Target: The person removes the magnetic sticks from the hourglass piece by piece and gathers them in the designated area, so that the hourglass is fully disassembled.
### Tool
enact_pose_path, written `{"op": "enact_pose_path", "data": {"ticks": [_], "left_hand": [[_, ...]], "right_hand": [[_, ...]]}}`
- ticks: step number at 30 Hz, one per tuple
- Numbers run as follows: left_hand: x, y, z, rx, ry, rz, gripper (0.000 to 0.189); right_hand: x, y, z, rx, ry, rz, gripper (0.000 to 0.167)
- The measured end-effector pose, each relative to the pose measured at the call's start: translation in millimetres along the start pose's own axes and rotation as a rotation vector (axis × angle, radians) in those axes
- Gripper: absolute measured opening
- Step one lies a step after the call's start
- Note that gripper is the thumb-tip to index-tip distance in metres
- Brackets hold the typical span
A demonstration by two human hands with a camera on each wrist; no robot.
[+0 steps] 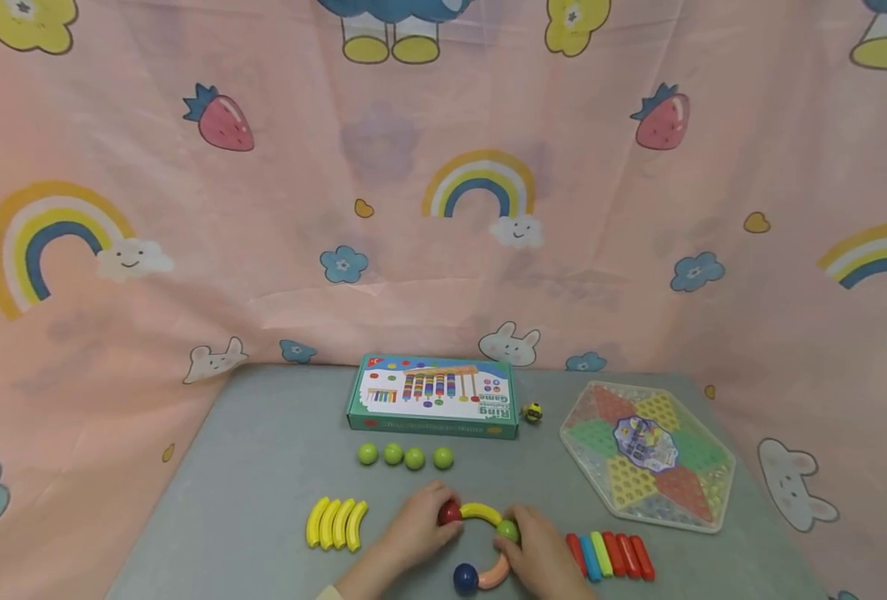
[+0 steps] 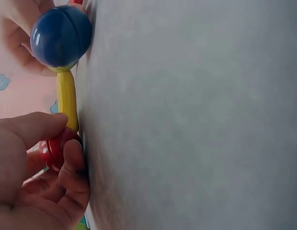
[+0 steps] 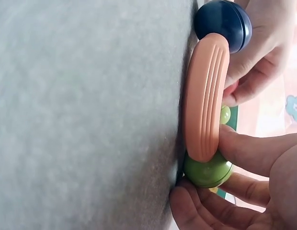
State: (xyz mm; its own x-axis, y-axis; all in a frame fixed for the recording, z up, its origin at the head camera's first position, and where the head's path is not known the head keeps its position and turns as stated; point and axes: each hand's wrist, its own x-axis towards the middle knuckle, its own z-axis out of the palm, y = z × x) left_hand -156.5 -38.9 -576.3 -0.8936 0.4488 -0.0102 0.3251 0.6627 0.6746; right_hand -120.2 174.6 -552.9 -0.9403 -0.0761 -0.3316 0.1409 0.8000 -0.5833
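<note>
Near the table's front, a partly built ring of balls and curved sticks lies between the two hands. My left hand (image 1: 417, 531) holds the red ball (image 1: 449, 512) between thumb and fingers. A yellow curved stick (image 1: 481, 510) runs from it to a green ball (image 1: 508, 530), which my right hand (image 1: 544, 562) grips. From the green ball an orange curved stick (image 3: 206, 100) bends back toward the front, ending at a dark blue ball (image 1: 466, 577). Between the blue and red balls the ring has a gap. Fingers partly cover the red and green balls.
Several yellow curved sticks (image 1: 336, 525) lie left; several straight red, blue and lime sticks (image 1: 610, 556) lie right. Loose green balls (image 1: 414, 458) line up before a game box (image 1: 432, 398). A small yellow-black toy (image 1: 532, 412) and a hexagonal board (image 1: 649, 454) sit farther right.
</note>
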Motion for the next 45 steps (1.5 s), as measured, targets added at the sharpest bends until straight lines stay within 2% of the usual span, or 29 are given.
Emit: {"op": "enact_pose_path", "data": {"ticks": [3,7,10,13,17,21,25,28,33,38,41,45], "left_hand": [[-1.2,-3.3,-1.3,-0.021,0.010,-0.002,0.022],[0.1,-4.7,-4.9,-0.061,0.086,-0.019,0.027],[5.4,-0.7,-9.9,-0.095,0.135,-0.046,0.037],[14.6,6.0,-15.7,-0.104,0.163,-0.045,0.043],[31.7,13.1,-21.2,-0.070,0.208,0.008,0.039],[53.9,12.6,-20.4,-0.021,0.237,0.045,0.037],[73.0,7.2,-15.3,0.066,0.219,0.062,0.037],[80.4,4.1,-11.6,0.156,0.190,0.057,0.038],[82.5,2.2,-9.4,0.283,0.149,0.022,0.039],[81.7,-0.5,-8.2,0.340,0.126,0.038,0.042],[79.8,-1.9,-8.1,0.316,0.135,0.049,0.043],[69.5,0.0,-11.3,0.225,0.184,0.062,0.042]], "right_hand": [[0.1,0,0,0.007,-0.005,-0.008,0.026],[0.2,-1,-1,0.020,-0.011,-0.015,0.026],[0.3,-1,-1,0.020,-0.010,-0.007,0.026],[0.6,0,-1,0.014,-0.008,-0.004,0.026],[1.1,2,-2,0.011,-0.009,-0.019,0.027],[0.8,3,-2,0.020,-0.009,-0.031,0.028],[0.4,3,-3,0.029,-0.011,-0.029,0.027],[0.5,3,-3,0.027,-0.018,-0.018,0.026],[1.6,2,-2,0.022,-0.031,-0.022,0.026],[0.9,3,-3,0.026,-0.038,-0.038,0.027],[-0.2,3,-3,0.031,-0.039,-0.044,0.028],[-0.7,3,-3,0.032,-0.038,-0.050,0.028]]}}
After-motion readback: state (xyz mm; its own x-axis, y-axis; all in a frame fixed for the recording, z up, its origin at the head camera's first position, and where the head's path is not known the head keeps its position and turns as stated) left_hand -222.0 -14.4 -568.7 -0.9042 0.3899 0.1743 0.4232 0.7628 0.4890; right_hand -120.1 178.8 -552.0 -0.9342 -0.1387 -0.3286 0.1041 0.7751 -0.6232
